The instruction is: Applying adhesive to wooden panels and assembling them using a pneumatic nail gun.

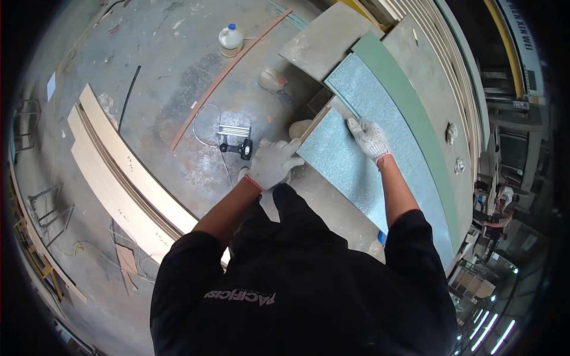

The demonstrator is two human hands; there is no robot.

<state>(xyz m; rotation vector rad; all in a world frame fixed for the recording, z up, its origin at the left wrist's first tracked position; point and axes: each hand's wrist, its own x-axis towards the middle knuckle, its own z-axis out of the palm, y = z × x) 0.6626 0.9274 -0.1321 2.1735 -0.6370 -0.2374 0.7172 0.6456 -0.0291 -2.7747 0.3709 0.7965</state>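
A shiny silver-blue sheet (pixel 341 157) lies in front of me to the right, its straight near edge running down toward my right arm. My left hand (pixel 273 161), in a white knit glove, is at the sheet's left corner. Its fingers are spread, with the fingertips at the edge. My right hand (pixel 369 139), gloved the same way, rests on the sheet's top face with its fingers stretched forward, the tips close to the far edge. Beyond it lies a longer curved silver sheet (pixel 392 130) on a green curved board (pixel 409 107).
A cordless drill (pixel 244 148) stands on the floor left of my hand. Farther off are a white jug with a blue cap (pixel 231 40) and a long reddish strip (pixel 228 74). Curved pale boards (pixel 127 172) lie at left. Stacked curved panels (pixel 439 53) stand at right.
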